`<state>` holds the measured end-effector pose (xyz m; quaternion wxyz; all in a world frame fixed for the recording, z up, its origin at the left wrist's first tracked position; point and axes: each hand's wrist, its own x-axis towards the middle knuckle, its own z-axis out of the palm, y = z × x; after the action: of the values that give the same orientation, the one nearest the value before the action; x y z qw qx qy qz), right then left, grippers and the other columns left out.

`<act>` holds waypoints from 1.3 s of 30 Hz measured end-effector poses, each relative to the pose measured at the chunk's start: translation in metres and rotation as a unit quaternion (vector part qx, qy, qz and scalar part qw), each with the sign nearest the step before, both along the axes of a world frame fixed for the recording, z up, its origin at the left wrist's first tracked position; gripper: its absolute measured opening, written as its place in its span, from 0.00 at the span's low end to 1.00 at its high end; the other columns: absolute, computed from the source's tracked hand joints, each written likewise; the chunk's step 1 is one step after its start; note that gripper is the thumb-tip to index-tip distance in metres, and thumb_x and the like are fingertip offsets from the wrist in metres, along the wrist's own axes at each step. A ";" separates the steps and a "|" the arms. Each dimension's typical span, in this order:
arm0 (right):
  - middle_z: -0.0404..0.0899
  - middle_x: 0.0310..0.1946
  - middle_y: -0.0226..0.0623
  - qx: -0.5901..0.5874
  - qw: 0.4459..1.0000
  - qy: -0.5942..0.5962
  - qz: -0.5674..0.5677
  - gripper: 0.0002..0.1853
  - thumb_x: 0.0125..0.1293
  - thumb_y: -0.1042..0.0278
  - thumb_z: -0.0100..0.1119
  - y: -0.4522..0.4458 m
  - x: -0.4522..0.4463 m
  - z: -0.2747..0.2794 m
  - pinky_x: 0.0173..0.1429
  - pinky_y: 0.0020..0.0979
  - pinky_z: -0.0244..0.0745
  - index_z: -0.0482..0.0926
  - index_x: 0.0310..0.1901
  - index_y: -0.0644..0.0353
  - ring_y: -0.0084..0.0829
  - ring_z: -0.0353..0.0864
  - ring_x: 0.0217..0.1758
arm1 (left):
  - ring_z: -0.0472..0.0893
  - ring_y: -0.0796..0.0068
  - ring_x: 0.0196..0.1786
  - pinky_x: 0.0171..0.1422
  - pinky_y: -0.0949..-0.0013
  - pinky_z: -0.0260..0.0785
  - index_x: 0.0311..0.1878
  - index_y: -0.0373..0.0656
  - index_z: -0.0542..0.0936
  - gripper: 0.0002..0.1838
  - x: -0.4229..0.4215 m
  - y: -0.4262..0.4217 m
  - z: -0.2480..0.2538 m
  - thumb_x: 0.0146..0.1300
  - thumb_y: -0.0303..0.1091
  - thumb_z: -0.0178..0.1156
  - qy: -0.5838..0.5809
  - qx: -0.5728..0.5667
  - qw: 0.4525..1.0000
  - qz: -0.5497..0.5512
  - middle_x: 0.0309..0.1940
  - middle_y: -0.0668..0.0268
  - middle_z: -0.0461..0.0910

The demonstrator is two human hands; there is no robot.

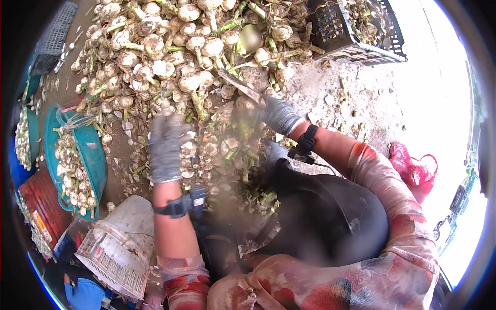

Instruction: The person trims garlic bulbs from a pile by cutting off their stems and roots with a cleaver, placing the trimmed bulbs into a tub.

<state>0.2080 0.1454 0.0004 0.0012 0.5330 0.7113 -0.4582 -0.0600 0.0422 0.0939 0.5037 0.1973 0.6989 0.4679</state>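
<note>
My left hand (pixel 166 147), in a grey glove, reaches over the near edge of a big heap of garlic bulbs (pixel 155 46). Its fingers are spread and blurred, with nothing visible held in them. My right hand (pixel 280 114), also gloved, is wrapped round the handle of a knife (pixel 242 86). The knife's blade points up and left, its tip close to the bulbs. Cut stems and loose skins lie on the ground between the two hands. Part of the view there is smeared.
A black crate (pixel 361 49) stands at the back right. On the left are a teal basket of garlic (pixel 95 155), a white bucket (pixel 121 222) and a red container (pixel 46 199). A red net bag (pixel 411 168) lies right. Another person's blue sleeve (pixel 85 294) shows lower left.
</note>
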 end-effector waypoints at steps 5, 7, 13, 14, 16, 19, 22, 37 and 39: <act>0.81 0.32 0.50 -0.010 0.999 0.026 0.044 0.27 0.62 0.43 0.61 -0.013 0.000 -0.039 0.45 0.39 0.75 0.77 0.42 0.66 0.43 0.81 0.37 | 0.78 0.66 0.51 0.56 0.64 0.72 0.66 0.41 0.67 0.37 0.095 0.042 -0.060 0.53 0.36 0.72 0.255 -0.153 0.907 -0.299 0.52 0.54 0.77; 0.81 0.32 0.49 -0.011 0.996 0.080 0.040 0.24 0.64 0.45 0.61 -0.019 0.000 -0.018 0.44 0.39 0.75 0.77 0.42 0.64 0.42 0.81 0.36 | 0.77 0.68 0.52 0.56 0.64 0.72 0.66 0.41 0.67 0.38 0.092 0.036 -0.067 0.52 0.35 0.72 0.222 -0.154 0.925 -0.269 0.51 0.53 0.77; 0.82 0.37 0.45 0.058 0.969 0.175 0.165 0.18 0.63 0.55 0.60 -0.021 0.001 0.049 0.46 0.42 0.75 0.77 0.50 0.56 0.47 0.82 0.43 | 0.77 0.67 0.54 0.60 0.63 0.70 0.64 0.43 0.68 0.30 0.068 -0.006 -0.053 0.60 0.36 0.67 -0.095 -0.019 0.987 -0.131 0.55 0.56 0.74; 0.81 0.40 0.44 0.063 0.967 0.152 0.195 0.20 0.61 0.55 0.61 -0.021 0.000 0.058 0.48 0.42 0.76 0.76 0.52 0.55 0.48 0.81 0.45 | 0.76 0.66 0.55 0.62 0.62 0.69 0.65 0.44 0.68 0.29 0.053 -0.019 -0.080 0.62 0.38 0.65 0.089 0.023 0.947 -0.309 0.57 0.57 0.74; 0.81 0.43 0.42 0.111 0.956 0.161 0.220 0.20 0.60 0.55 0.62 -0.023 -0.003 0.069 0.48 0.42 0.76 0.76 0.52 0.55 0.48 0.81 0.45 | 0.75 0.64 0.60 0.67 0.61 0.65 0.66 0.46 0.67 0.29 0.035 -0.041 -0.085 0.66 0.47 0.60 0.254 0.120 0.863 -0.420 0.61 0.62 0.73; 0.79 0.47 0.40 0.174 0.933 0.191 0.250 0.20 0.59 0.56 0.61 -0.027 -0.006 0.078 0.46 0.42 0.78 0.75 0.52 0.54 0.47 0.81 0.44 | 0.75 0.66 0.60 0.64 0.62 0.68 0.64 0.41 0.71 0.27 0.025 -0.064 -0.071 0.67 0.46 0.58 0.156 0.099 0.918 -0.350 0.59 0.61 0.75; 0.80 0.37 0.41 0.163 0.928 0.164 0.292 0.16 0.59 0.61 0.57 -0.025 0.001 0.090 0.38 0.44 0.77 0.75 0.49 0.53 0.47 0.82 0.38 | 0.75 0.65 0.60 0.65 0.60 0.67 0.63 0.41 0.71 0.26 0.022 -0.067 -0.041 0.68 0.46 0.55 0.204 0.091 0.901 -0.372 0.59 0.60 0.76; 0.78 0.24 0.41 0.150 0.927 0.149 0.310 0.16 0.55 0.63 0.59 -0.029 -0.011 0.081 0.29 0.44 0.74 0.74 0.46 0.53 0.48 0.82 0.28 | 0.75 0.68 0.60 0.62 0.60 0.70 0.63 0.42 0.70 0.23 0.054 -0.059 -0.025 0.68 0.42 0.54 0.031 0.103 0.968 -0.225 0.57 0.61 0.77; 0.78 0.24 0.41 0.180 0.926 0.132 0.304 0.13 0.56 0.62 0.58 -0.028 -0.010 0.072 0.30 0.44 0.75 0.75 0.42 0.54 0.48 0.82 0.29 | 0.75 0.68 0.60 0.62 0.60 0.70 0.62 0.42 0.70 0.23 0.059 -0.054 -0.021 0.68 0.41 0.54 -0.004 0.110 0.974 -0.199 0.56 0.61 0.77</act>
<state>0.1982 0.1177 0.0724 -0.0495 0.2168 0.9034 -0.3667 -0.0015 -0.0118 0.0733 0.5647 0.3847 0.5882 0.4326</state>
